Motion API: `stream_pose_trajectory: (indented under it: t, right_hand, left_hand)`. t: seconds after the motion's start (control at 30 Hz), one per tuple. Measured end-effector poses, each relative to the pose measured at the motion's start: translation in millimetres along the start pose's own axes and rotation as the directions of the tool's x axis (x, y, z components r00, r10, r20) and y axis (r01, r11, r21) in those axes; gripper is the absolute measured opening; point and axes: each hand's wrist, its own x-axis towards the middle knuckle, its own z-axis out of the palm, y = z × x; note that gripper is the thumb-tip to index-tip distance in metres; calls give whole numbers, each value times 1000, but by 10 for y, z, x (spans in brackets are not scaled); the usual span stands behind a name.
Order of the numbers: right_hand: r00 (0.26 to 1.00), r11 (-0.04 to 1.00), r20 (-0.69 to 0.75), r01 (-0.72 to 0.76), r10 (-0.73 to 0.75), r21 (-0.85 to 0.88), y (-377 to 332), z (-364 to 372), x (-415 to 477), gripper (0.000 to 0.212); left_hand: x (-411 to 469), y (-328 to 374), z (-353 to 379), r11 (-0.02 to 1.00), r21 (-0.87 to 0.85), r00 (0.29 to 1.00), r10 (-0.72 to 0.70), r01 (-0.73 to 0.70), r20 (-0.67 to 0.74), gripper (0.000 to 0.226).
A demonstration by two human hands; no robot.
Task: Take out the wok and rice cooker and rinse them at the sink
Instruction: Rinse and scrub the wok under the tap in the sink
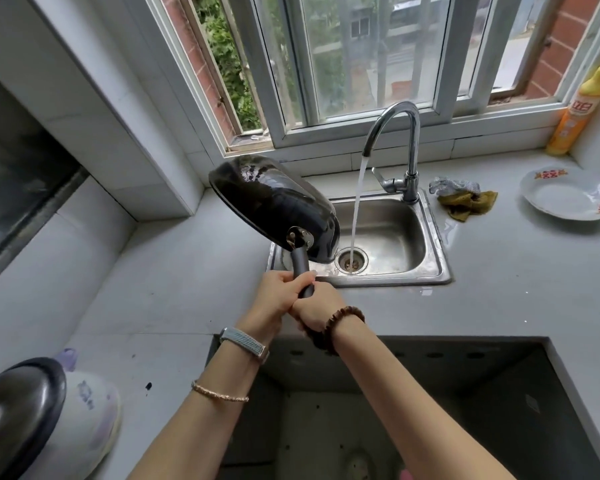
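The black wok (274, 206) is tipped on its side over the left part of the steel sink (430, 244), its wet underside facing me. Both hands grip its grey handle (300, 265): my left hand (278, 296) nearer the pan, my right hand (317, 308) just behind it. Water runs from the chrome faucet (400, 140) straight into the drain (352, 259), to the right of the wok. The white rice cooker (84, 417) with a dark lid (18, 407) stands on the counter at the lower left.
A cloth and scourer (465, 199) lie right of the faucet, with a white plate (568, 195) beyond them. A yellow detergent bottle (579, 112) stands on the window ledge. An open cutout in the counter (430, 393) is below my arms.
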Motion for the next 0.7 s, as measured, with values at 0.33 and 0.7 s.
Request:
stream_pose_trajectory:
  t: [0.33,0.7]
  right_hand:
    - [993,992,-3,116,-116,52,-273,15,-178,32]
    - [976,973,-28,217,-216,73,-436,-15,-229,40]
  left_hand:
    - [-231,359,-186,995,1,991,102,-102,-92,29]
    - [-363,617,-235,980,5,972,196,-197,-127,12]
